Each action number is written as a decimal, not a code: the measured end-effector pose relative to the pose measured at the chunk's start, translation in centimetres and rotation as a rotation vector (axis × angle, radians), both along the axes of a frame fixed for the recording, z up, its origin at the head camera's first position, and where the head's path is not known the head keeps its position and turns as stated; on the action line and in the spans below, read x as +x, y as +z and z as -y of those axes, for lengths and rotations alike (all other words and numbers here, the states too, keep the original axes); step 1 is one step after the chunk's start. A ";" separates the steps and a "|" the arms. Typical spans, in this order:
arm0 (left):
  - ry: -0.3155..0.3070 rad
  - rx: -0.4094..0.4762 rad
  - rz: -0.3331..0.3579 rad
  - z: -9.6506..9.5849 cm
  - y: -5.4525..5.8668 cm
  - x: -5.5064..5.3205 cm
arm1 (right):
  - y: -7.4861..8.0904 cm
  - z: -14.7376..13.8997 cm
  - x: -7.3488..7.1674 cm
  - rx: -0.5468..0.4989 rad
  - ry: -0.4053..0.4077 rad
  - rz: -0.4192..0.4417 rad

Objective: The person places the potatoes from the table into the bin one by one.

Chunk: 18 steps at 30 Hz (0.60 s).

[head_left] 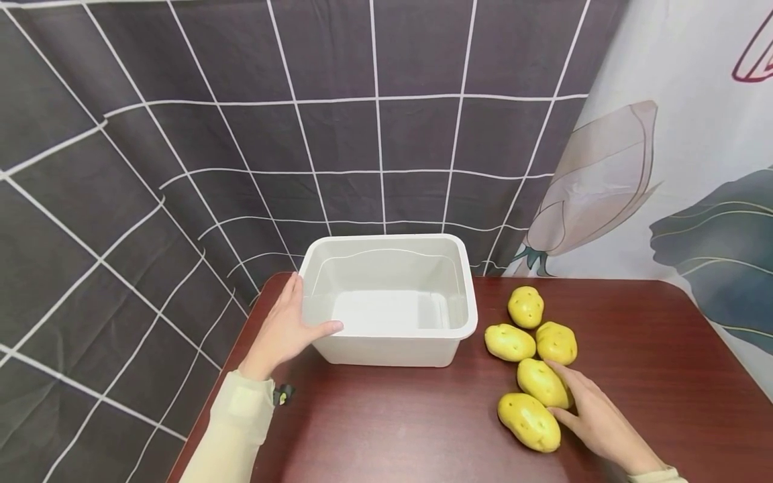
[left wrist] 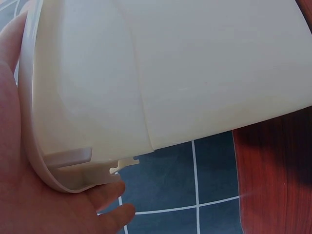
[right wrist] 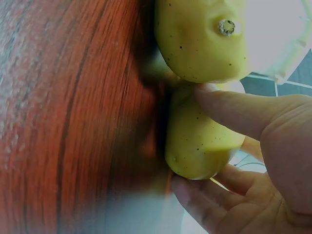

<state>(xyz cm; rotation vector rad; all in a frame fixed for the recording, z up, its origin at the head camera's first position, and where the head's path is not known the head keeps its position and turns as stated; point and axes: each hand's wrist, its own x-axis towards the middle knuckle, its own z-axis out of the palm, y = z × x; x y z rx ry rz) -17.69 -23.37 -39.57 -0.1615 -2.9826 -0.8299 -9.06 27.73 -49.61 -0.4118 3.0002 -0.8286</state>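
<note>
A white plastic bin stands at the back of the table. My left hand rests on its front left corner, thumb over the front rim and straight fingers along the left side. In the left wrist view, fingertips reach past the bin's rim. On the right, my right hand holds a yellow potato on the table, with thumb and fingers on opposite sides. Another potato lies just in front of it, close to the thumb.
Beyond the held potato lie a potato, another potato and a rear potato, all right of the bin. A dark grid-patterned cloth hangs behind the reddish-brown table; a floral cloth hangs to the right.
</note>
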 end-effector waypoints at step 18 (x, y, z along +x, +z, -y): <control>0.007 0.016 0.009 -0.1 0.0 0.1 | -0.3 -0.5 0.6 0.023 -0.012 -0.097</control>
